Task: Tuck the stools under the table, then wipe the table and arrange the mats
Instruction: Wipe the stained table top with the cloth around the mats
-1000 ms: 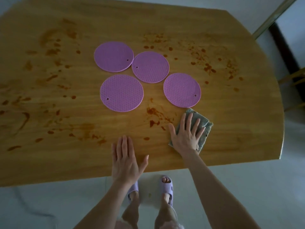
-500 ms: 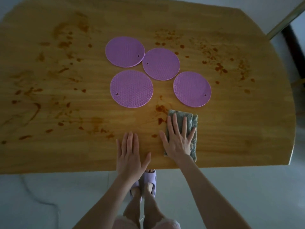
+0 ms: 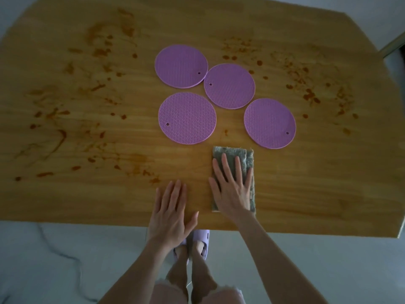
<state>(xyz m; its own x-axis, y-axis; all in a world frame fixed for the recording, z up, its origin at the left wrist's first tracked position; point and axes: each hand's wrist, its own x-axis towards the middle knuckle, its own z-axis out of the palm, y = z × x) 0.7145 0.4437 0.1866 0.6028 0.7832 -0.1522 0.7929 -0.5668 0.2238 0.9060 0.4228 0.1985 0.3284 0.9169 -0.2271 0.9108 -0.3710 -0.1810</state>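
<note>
The right hand (image 3: 232,189) lies flat on a folded grey cloth (image 3: 247,159), fingers straight and spread, pressing it onto the wooden counter (image 3: 306,183) near the front edge. The left hand (image 3: 171,213) rests flat on bare wood just beside it, fingers straight, holding nothing. Beyond the cloth lie four round purple mats: the far-left mat (image 3: 181,66) and middle mat (image 3: 229,86) meet at their rims, while the near-left mat (image 3: 187,118) and right mat (image 3: 270,123) lie apart. Reddish-brown stains (image 3: 311,96) speckle the counter on both sides.

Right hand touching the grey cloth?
Touching. The head view shows the right hand flat on the grey cloth, straight fingers spread across it, with no gap visible between palm and fabric.
</note>
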